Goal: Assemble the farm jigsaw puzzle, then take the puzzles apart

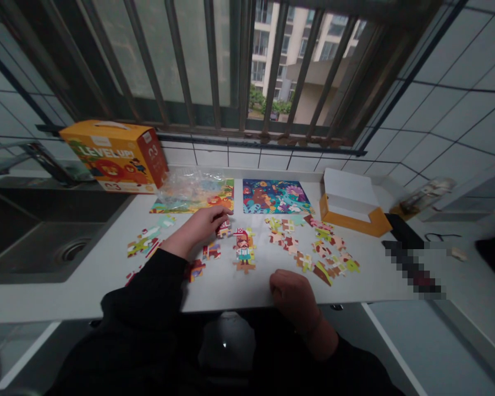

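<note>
My left hand [208, 223] reaches over the white counter, its fingers bent together on a red and white puzzle piece [223, 228] with letters on it. Just right of it lies a joined strip of puzzle pieces [243, 252], which shows a figure in a red cap and teal shorts. My right hand [292, 290] rests as a loose fist at the counter's front edge, with nothing visible in it. Red and blue puzzle pieces [196, 270] lie beneath and beside my left forearm, which hides part of them.
More loose pieces spread at right [324, 247] and left [145, 242]. Behind them lie two picture sheets, one dark blue [276, 197], one under clear plastic wrap [192, 184]. An orange box [111, 157] stands beside the sink [58, 242]; an open box [355, 206] sits at right.
</note>
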